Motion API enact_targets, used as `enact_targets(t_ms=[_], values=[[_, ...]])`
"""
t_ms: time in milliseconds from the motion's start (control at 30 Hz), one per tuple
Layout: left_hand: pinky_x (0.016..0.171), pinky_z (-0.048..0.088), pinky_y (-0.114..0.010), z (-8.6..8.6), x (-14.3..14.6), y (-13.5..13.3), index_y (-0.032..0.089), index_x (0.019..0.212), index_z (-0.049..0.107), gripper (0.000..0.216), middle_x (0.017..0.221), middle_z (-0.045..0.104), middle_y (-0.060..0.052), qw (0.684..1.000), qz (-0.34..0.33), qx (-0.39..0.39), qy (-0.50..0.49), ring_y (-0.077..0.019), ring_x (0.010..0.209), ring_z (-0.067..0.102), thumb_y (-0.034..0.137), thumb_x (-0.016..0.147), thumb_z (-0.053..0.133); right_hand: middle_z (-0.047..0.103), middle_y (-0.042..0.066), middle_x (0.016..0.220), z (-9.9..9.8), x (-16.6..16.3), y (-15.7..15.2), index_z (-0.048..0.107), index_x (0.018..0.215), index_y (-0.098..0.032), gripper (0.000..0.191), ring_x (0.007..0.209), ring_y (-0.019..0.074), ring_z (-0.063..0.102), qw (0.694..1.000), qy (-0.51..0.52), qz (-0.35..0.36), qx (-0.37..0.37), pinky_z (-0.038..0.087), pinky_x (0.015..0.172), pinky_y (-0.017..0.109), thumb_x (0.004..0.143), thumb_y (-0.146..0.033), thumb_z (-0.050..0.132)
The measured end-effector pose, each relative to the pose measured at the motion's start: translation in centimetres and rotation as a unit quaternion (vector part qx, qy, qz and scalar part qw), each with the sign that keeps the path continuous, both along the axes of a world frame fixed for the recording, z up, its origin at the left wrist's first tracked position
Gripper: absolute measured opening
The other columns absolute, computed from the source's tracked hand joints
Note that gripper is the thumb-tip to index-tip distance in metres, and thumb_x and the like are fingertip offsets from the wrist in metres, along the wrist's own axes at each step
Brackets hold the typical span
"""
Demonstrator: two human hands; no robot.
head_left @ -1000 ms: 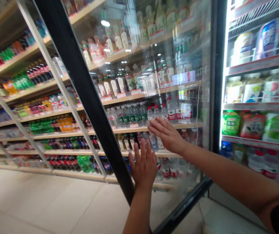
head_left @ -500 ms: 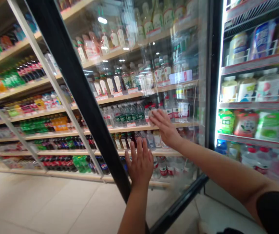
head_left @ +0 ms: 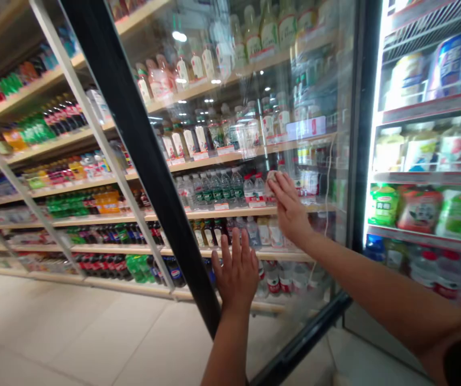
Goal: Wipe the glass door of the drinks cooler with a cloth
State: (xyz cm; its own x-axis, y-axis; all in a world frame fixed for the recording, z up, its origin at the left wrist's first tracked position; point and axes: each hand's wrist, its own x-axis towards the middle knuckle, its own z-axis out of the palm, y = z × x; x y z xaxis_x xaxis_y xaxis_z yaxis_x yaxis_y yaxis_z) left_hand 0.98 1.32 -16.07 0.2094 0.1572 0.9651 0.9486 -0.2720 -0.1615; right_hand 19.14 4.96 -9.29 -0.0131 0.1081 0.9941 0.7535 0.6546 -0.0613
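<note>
A glass door (head_left: 238,75) with a black frame stands swung open in front of me. My left hand (head_left: 237,273) lies flat on the lower part of the glass near the left frame bar, fingers spread, holding nothing. Higher and to the right, my right hand (head_left: 292,212) presses a small pale wad that looks like a cloth (head_left: 271,178) against the pane. The wad sits under the fingertips and is mostly covered. A hazy, streaky film and light reflections show on the glass.
Behind the door, wooden shelves (head_left: 222,212) carry rows of bottled drinks. On the right is a lit refrigerator with drinks on its shelves (head_left: 427,178). The black lower door bar (head_left: 302,343) runs slantwise above the tiled floor (head_left: 105,332).
My right hand has slid rightward and a little upward over the glass with the pale wad. My left hand stays against the pane. The whole view has shifted slightly.
</note>
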Motion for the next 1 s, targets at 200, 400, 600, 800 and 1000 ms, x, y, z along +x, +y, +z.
enact_targets(t_ms=[200, 400, 600, 800, 1000], values=[[0.124, 0.011, -0.05, 0.0, 0.2, -0.1, 0.019, 0.153, 0.026, 0.068, 0.151, 0.042, -0.009, 1.0, 0.014, 0.006, 0.006, -0.0254, 0.15, 0.016, 0.025, 0.093, 0.055, 0.034, 0.0, 0.159, -2.7, -1.4, -1.0, 0.023, 0.155, -0.037, 0.066, 0.151, 0.0229, 0.021, 0.994, -0.103, 0.007, -0.031, 0.028, 0.121, 0.057, 0.096, -0.006, 0.033], [0.123, 0.013, -0.052, -0.1, 0.1, -0.1, 0.022, 0.153, 0.026, 0.065, 0.15, 0.043, -0.009, 1.0, 0.004, 0.001, 0.0, -0.0272, 0.147, 0.027, 0.026, 0.094, 0.052, 0.032, -0.005, 0.16, 0.8, 0.1, 0.2, 0.03, 0.152, -0.04, 0.06, 0.151, 0.0206, 0.024, 0.999, 0.032, 0.008, 0.005, 0.027, 0.123, 0.056, 0.099, -0.01, 0.031], [0.123, 0.014, -0.052, 0.1, 0.0, -0.2, 0.023, 0.154, 0.023, 0.068, 0.151, 0.043, -0.009, 1.0, -0.013, -0.002, -0.002, -0.0275, 0.147, 0.027, 0.025, 0.093, 0.053, 0.035, 0.002, 0.159, -3.3, 0.1, -0.5, 0.025, 0.154, -0.036, 0.065, 0.151, 0.0236, 0.023, 0.998, -0.053, -0.005, -0.019, 0.029, 0.121, 0.059, 0.097, -0.007, 0.032], [0.123, 0.012, -0.05, 0.0, 0.0, -0.2, 0.022, 0.154, 0.024, 0.069, 0.15, 0.045, -0.008, 1.0, -0.002, 0.005, 0.003, -0.0277, 0.147, 0.026, 0.026, 0.092, 0.056, 0.031, -0.002, 0.161, 0.2, 2.8, 1.5, 0.031, 0.152, -0.037, 0.066, 0.151, 0.0208, 0.023, 0.998, 0.061, -0.026, 0.004, 0.025, 0.123, 0.057, 0.095, -0.004, 0.031], [0.124, 0.007, -0.048, 0.0, 0.0, 0.0, 0.019, 0.154, 0.024, 0.072, 0.151, 0.043, -0.009, 1.0, 0.007, 0.004, 0.011, -0.0248, 0.151, 0.012, 0.025, 0.09, 0.059, 0.026, -0.002, 0.163, -2.5, 2.1, 1.1, 0.023, 0.155, -0.037, 0.071, 0.153, 0.023, 0.017, 0.999, 0.03, -0.037, -0.006, 0.024, 0.122, 0.06, 0.093, -0.002, 0.029]])
